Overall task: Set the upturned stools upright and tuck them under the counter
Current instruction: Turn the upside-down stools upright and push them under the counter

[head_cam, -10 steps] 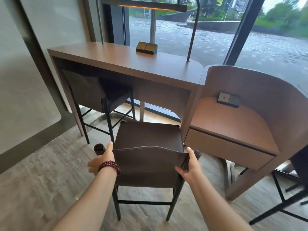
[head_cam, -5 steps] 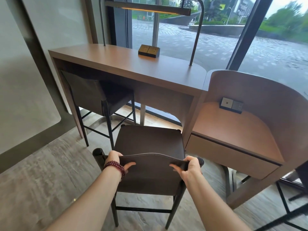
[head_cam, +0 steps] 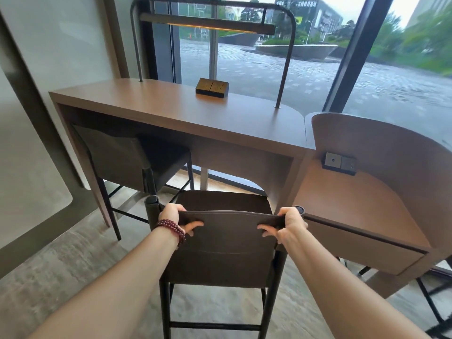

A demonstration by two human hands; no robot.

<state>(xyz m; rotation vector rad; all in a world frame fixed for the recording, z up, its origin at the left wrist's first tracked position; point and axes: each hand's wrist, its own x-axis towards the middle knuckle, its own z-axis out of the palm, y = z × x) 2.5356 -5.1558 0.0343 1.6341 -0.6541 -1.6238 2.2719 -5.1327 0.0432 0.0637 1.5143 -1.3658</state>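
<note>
Head view | left hand (head_cam: 174,217), right hand (head_cam: 291,225) clasp stool (head_cam: 227,243) leather backrest | smooth wooden counter (head_cam: 171,106)

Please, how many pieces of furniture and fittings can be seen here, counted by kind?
Stools: 2, one held at its backrest by the left hand and the right hand, one already under the counter
Counters: 1
Lower desks: 1
Socket boxes: 2, one on the counter, one on the lower desk
Lamp bars: 1
Total: 7
</note>
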